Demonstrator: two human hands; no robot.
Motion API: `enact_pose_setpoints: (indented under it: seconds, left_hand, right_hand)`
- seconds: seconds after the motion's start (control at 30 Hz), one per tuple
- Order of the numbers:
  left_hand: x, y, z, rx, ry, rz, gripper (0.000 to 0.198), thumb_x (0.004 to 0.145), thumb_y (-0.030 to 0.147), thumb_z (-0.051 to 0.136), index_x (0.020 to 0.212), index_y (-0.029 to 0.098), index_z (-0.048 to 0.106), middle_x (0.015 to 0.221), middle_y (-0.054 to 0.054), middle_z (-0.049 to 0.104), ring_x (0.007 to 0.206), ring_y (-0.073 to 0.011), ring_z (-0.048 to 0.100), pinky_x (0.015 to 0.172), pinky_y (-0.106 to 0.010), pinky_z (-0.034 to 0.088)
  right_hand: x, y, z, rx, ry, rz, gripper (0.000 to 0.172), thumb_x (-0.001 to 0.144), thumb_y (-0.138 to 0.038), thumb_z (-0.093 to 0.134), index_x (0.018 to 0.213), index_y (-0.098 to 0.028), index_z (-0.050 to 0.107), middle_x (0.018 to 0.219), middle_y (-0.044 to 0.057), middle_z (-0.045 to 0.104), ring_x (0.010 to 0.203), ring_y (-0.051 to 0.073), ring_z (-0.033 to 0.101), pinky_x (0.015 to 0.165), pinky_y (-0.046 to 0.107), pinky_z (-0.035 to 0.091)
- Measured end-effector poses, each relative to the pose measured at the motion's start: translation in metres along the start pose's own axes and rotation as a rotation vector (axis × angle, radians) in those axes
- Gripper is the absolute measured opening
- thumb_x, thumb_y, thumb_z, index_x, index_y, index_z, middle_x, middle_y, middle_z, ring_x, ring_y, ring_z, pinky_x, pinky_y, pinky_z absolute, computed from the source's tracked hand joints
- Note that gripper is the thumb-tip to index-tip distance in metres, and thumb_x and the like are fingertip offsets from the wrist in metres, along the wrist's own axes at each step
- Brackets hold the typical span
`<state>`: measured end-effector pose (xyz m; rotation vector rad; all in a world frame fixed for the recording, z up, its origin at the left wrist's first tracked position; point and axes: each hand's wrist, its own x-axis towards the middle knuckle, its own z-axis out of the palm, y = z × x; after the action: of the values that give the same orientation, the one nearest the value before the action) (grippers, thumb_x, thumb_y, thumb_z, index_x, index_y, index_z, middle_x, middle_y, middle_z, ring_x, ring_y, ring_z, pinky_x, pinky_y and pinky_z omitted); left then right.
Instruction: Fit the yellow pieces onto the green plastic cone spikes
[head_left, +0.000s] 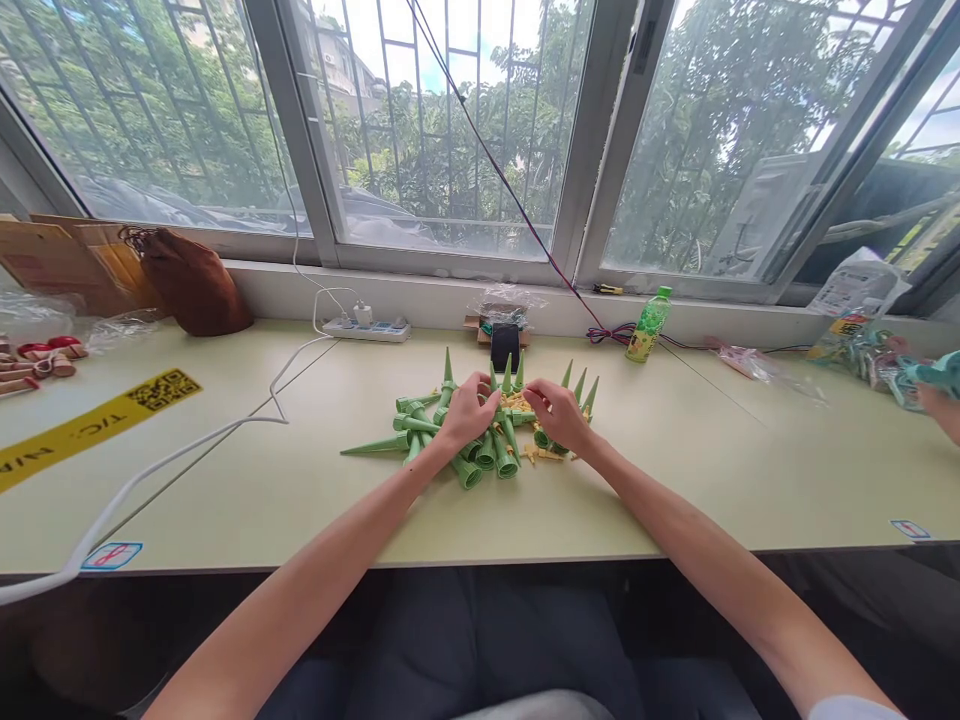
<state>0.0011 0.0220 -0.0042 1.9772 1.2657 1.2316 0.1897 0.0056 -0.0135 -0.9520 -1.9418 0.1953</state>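
A pile of green plastic plant watering spikes (484, 452) lies on the table, some with their open threaded ends facing me. Several more green spikes (507, 374) stand point up behind and beside my hands. Small yellow plastic valve pieces (516, 402) are heaped between the hands, and a few more (543, 453) lie at the near right. My left hand (469, 412) is closed over the pile, its fingertips by an upright green tip. Just right of the yellow heap, my right hand (561, 414) has its fingers pinched together. Whatever either hand holds is hidden or too small to name.
A power strip (367, 328) with a white cable, a black roll (505, 347) and a green drink bottle (649, 325) stand along the back. At left are a brown bag (193, 282) and red-tipped wooden pieces (52, 355). Another person's hand (942, 408) shows at far right.
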Motion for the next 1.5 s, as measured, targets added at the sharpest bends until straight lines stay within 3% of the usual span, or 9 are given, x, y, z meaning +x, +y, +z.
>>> enact_pose_setpoints:
  seconds: [1.23,1.5]
  left_hand:
    - [-0.0037,0.0071,0.0020,-0.090,0.003,0.056,0.025,0.085,0.041,0.054,0.094,0.018,0.055,0.075,-0.003,0.064,0.054,-0.0114,0.054,0.050,-0.022,0.042]
    - [-0.0041,0.0090,0.0008,-0.081,0.022,0.073,0.027,0.086,0.043,0.053,0.095,0.018,0.055,0.077,-0.004,0.065,0.060,-0.0134,0.058,0.053,-0.023,0.045]
  right_hand:
    - [0.0005,0.0017,0.0008,0.012,-0.079,-0.047,0.020,0.094,-0.038,0.051,0.091,-0.020,0.060,0.084,0.005,0.064,0.069,0.015,0.056,0.064,0.028,0.046]
    - [-0.0006,0.0059,0.0021,0.023,-0.098,-0.075,0.018,0.092,-0.037,0.055,0.096,-0.021,0.061,0.086,0.004,0.061,0.066,0.013,0.056,0.062,0.027,0.048]
